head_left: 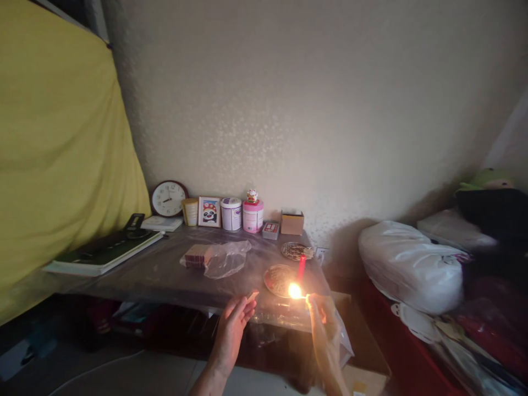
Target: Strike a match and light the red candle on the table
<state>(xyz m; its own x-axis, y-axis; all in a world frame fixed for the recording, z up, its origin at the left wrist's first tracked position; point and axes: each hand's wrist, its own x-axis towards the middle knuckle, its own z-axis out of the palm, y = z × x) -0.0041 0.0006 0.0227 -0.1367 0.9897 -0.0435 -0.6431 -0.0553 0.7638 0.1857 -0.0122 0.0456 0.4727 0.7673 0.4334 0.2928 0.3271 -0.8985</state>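
My right hand (325, 330) pinches a lit match (304, 297), whose bright flame burns at its left end. Just behind the flame stands a red candle (302, 267), upright at the right side of a round plate (270, 279); glare hides the candle's base. In my left hand (231, 327), held in front of the table edge, is a small matchbox (252, 297), gripped between thumb and fingers. A second dish (289, 251) farther back holds several thin sticks that look like matches.
A pack of small boxes (198, 256) in torn clear plastic (226, 259) lies mid-table. Along the wall stand a clock (169, 198), a framed picture (209, 212), tins (231, 214) and a cardboard box (292, 223). White bags (412, 264) fill the right side.
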